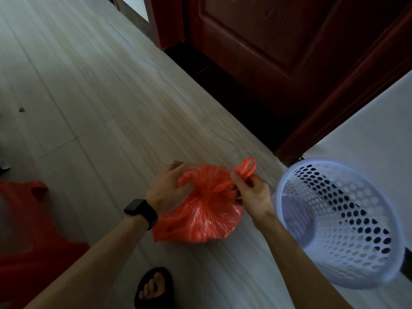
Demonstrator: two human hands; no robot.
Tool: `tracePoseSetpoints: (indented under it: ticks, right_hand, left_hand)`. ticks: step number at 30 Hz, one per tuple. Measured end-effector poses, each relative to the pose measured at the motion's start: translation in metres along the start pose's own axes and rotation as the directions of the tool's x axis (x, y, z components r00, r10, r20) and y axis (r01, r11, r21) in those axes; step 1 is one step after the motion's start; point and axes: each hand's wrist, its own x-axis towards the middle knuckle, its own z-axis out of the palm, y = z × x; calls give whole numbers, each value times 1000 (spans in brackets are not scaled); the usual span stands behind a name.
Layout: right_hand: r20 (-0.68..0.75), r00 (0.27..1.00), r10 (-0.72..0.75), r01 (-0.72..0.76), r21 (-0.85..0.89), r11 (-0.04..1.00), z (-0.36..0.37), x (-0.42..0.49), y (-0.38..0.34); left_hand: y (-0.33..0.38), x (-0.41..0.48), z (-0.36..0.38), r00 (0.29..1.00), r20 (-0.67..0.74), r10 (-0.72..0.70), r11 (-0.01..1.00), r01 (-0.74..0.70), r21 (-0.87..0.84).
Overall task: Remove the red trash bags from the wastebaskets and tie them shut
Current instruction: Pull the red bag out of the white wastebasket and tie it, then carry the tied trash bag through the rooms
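A full red trash bag [204,216] rests on the pale wood-look floor, its top gathered into a bunch. My left hand [168,189], with a black watch on the wrist, grips one handle loop at the bag's upper left. My right hand [250,194] pinches the other handle loop [246,167], which sticks up to the right. A white perforated wastebasket [338,224] stands just right of the bag, with no liner in it.
A dark red wooden door [278,47] and its frame stand behind, next to a white wall [379,121]. Another red plastic thing [24,219] lies at the lower left. My sandalled foot [153,286] is at the bottom edge.
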Motion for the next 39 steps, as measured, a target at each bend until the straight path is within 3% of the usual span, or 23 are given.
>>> tracePoseSetpoints:
  ticks: [2,4,6,10,14,17,21,23,25,27,31,35,39]
  right_hand:
    - [-15,999,-39,39,20,999,1,-1,-4]
    - [-34,997,-65,66,13,998,3,-3,-6]
    - [-59,994,-91,90,-10,996,5,-5,-8]
    - [-129,981,-145,119,-193,974,-2,-9,-5]
    - [-149,975,-163,126,-231,965,-1,-14,-3]
    - [-105,954,-280,229,-344,911,5,-15,-10]
    - [-132,932,-337,267,-378,886,6,-23,-31]
    - [-122,961,-250,203,-305,931,7,-33,-47]
    - [12,997,-74,75,-184,980,13,-51,-71]
    - [141,988,57,-32,-176,984,19,-71,-107]
    - [259,960,109,23,-459,888,23,-109,-198]
    - [277,954,119,42,-513,857,18,-150,-336]
    - [312,950,14,183,-592,785,16,-182,-494]
  left_hand:
    - [14,5,6,997,52,65,993,-70,94]
    - [21,2,20,981,103,163,926,-188,328]
    - [17,-6,36,957,44,287,840,-273,470]
    - [-2,-21,47,845,-199,496,785,-338,519]
    - [-15,-21,47,800,-193,567,718,-366,592]
    - [-21,-19,49,805,-169,568,692,-357,627]
    - [-18,-27,46,906,-98,412,773,-291,565]
    - [1,-34,32,974,109,199,831,-227,509]
    - [30,-42,7,952,303,-36,854,-128,504]
    - [65,-49,-34,893,392,-220,878,6,478]
    - [127,-60,-132,865,369,-341,848,114,517]
    - [187,-65,-254,869,292,-399,842,221,492]
    - [251,-59,-379,883,232,-408,858,284,427]
